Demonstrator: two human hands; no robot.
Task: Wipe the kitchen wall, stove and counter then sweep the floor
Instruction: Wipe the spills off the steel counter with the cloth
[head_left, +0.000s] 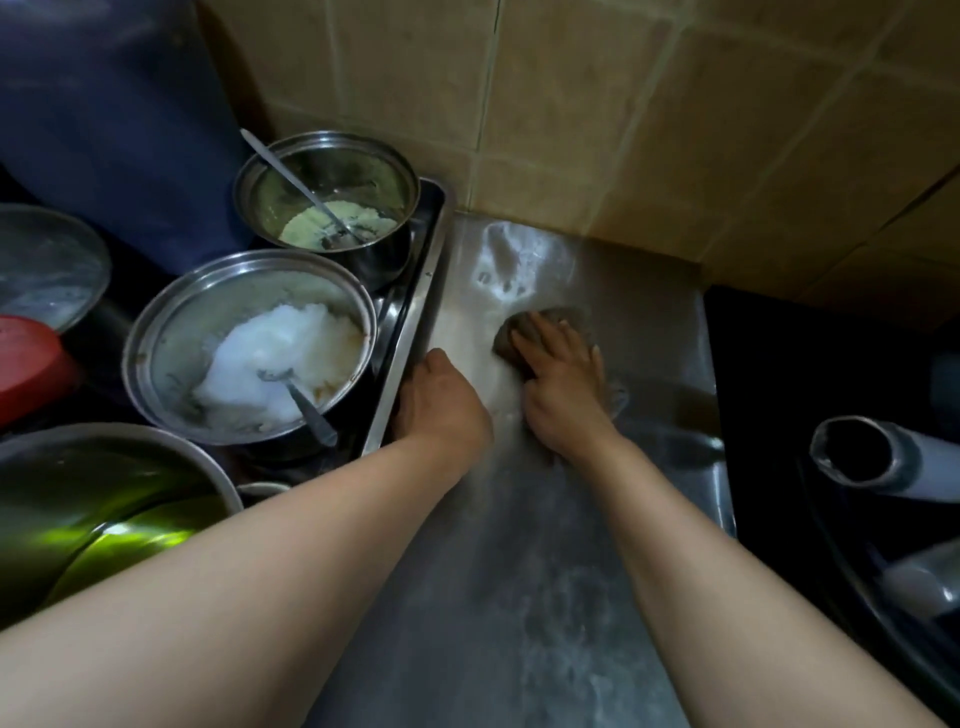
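Stainless steel tabletop (519, 545), streaked w/ pale soapy smears, runs from the viewer to a tan tiled wall (649, 130). The right hand (563, 379) lies flat, fingers straight and together, pressing a dark brownish cleaning pad (511, 338) onto the steel near the back corner; whether it is a cloth or a sponge cannot be told. The left hand (441, 405) sits just beside it, fingers curled over the raised edge of a steel tray (410, 322), apparently steadying it. The 2 hands are close but not touching.

In the tray, at left: 1 steel pot (171, 338) w/ white foamy contents and a spoon (304, 402), and behind it a smaller pot (332, 176) w/ yellowish residue and a 2nd spoon (291, 176). More steel bowls and a red lid crowd the far left edge.

Judgement: the counter wipe is underway; the floor is not in view. The pad looks soft, light and wet, so it should squash flat and slide easily on slick steel; a spread palm on top w/ downward pressure suits it better than a pinch. The tray, loaded w/ 2 pots, is probably heavy and could skid on the wet surface if pushed.
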